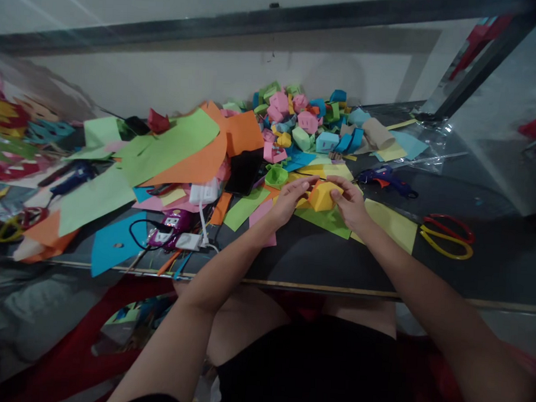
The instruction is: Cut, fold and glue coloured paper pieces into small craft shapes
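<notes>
Above the middle of the table I hold a small yellow folded paper shape [324, 197] with an orange edge on its left side. My right hand [351, 203] grips it, thumb pressed on its face and fingers behind the top. On the other side, my left hand [291, 200] has its fingers curled together at the shape's upper left edge. Just behind my left hand stands a green folded paper cup [277, 176]. Flat green paper [327, 221] and a pale yellow sheet [393, 225] lie beneath and to the right of my hands.
Finished folded paper pieces [307, 123] are heaped at the back. A blue glue gun [387, 179] and red-and-yellow scissors [448, 237] lie right. Left are large coloured sheets [172, 146], a black phone [242, 171] and a purple power strip [171, 227] with cables. The table's front edge [317, 289] is close.
</notes>
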Demonstrator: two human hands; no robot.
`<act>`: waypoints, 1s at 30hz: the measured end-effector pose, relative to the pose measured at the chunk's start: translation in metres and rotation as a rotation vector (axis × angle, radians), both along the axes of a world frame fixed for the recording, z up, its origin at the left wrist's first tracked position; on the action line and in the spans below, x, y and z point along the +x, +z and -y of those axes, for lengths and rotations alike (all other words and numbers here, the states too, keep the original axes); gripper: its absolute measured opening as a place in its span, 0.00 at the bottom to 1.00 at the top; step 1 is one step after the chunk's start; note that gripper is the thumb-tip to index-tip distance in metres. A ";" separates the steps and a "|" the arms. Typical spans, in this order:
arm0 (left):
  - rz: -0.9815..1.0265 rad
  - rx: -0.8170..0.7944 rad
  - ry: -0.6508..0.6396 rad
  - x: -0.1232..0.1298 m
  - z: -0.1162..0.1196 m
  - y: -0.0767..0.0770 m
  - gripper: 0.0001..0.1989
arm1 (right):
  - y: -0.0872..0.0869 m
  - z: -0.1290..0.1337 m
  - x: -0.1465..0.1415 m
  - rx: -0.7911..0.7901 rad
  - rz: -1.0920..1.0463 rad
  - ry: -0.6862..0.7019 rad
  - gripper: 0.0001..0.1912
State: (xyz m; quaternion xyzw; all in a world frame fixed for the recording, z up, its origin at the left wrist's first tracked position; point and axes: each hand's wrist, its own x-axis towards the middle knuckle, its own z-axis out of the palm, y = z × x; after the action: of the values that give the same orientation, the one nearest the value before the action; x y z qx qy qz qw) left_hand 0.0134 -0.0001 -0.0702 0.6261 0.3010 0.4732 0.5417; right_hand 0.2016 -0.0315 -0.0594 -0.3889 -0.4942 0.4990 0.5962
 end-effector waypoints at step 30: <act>-0.036 -0.174 0.167 0.004 0.000 0.004 0.33 | -0.004 -0.003 0.005 -0.138 0.251 0.123 0.31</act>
State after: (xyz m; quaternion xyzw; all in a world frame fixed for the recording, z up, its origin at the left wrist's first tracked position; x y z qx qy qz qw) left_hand 0.0170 0.0000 -0.0659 0.5579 0.4015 0.4776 0.5473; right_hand 0.2070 -0.0287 -0.0636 -0.4576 -0.5522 0.5147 0.4698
